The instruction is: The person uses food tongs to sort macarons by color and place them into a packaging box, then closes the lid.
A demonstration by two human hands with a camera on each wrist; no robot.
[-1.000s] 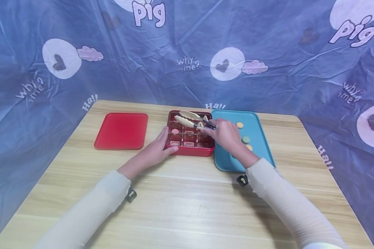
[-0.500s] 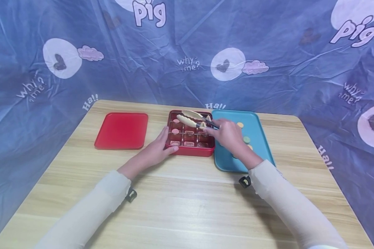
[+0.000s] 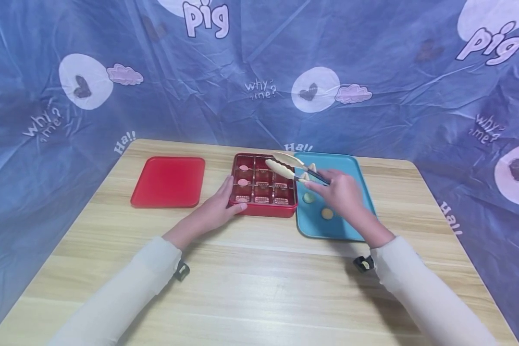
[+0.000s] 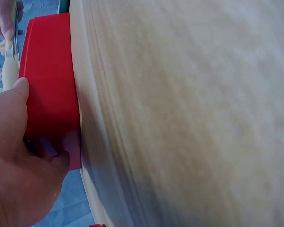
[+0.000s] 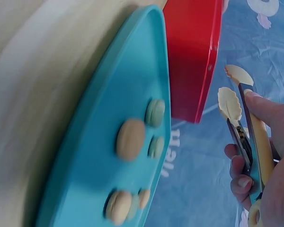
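My left hand (image 3: 216, 206) rests against the front left corner of a red tin box (image 3: 268, 210). Its thumb lies on the front wall, the other fingers along the left side. Inside, a gold-brown divider forms compartments; pink macarons (image 3: 242, 182) sit down the left column. My right hand (image 3: 343, 194) grips tongs (image 3: 281, 169) with cream scalloped tips, spread apart with nothing between them, over the box's right back and the blue tray (image 3: 363, 211). Below that hand, a green macaron (image 3: 308, 197) and a tan macaron (image 3: 327, 213) lie on the tray; others show in the right wrist view.
A flat red lid (image 3: 168, 182) lies on the wooden table (image 3: 242, 288) left of the box. The tray stands close against the box's right side. A blue printed cloth (image 3: 199, 96) hangs behind the table and around its sides.
My right hand has moved right and slightly nearer with the tongs, from over the box toward the tray. The back left pink macaron, first hidden, is now in view. My left hand stays put.
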